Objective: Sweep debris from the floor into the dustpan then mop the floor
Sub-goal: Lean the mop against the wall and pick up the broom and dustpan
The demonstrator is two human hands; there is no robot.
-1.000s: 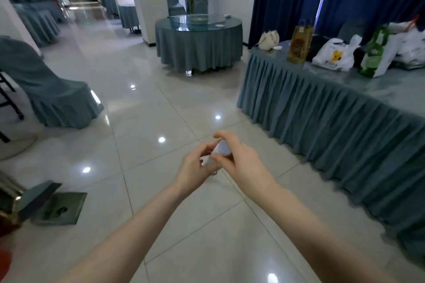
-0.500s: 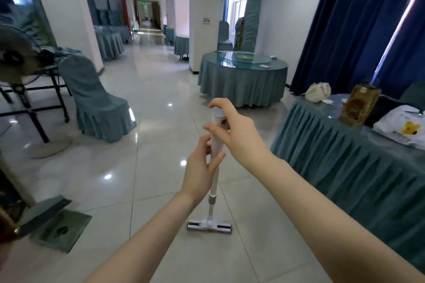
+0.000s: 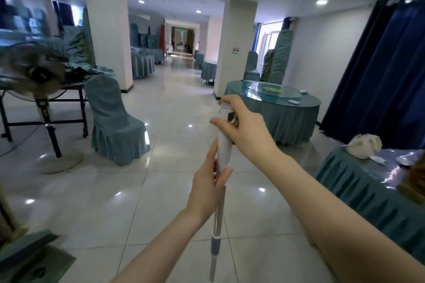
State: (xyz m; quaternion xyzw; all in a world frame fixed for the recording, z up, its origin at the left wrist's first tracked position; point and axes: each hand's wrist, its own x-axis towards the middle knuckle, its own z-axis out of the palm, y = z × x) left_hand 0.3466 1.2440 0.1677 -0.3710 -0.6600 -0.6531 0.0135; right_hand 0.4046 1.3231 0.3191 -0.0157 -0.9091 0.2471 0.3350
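Note:
I hold a mop upright in front of me by its white handle [image 3: 224, 148]; the metal pole [image 3: 217, 223] runs down out of the bottom of the frame, so the mop head is hidden. My right hand [image 3: 247, 126] grips the top of the handle. My left hand [image 3: 208, 185] wraps the lower end of the white grip, just below the right. The glossy tiled floor [image 3: 165, 190] stretches ahead. No dustpan or debris shows.
A covered chair [image 3: 115, 122] and a standing fan [image 3: 39, 71] are at the left. A round table [image 3: 282, 112] stands ahead right, a skirted long table [image 3: 368, 188] close at my right, dark curtains [image 3: 386, 71] behind it. A green floor box [image 3: 34, 257] lies bottom left.
My view has tilted up, so the mop head has dropped out of the frame. Both hands keep hold of the handle, which now stands higher in view.

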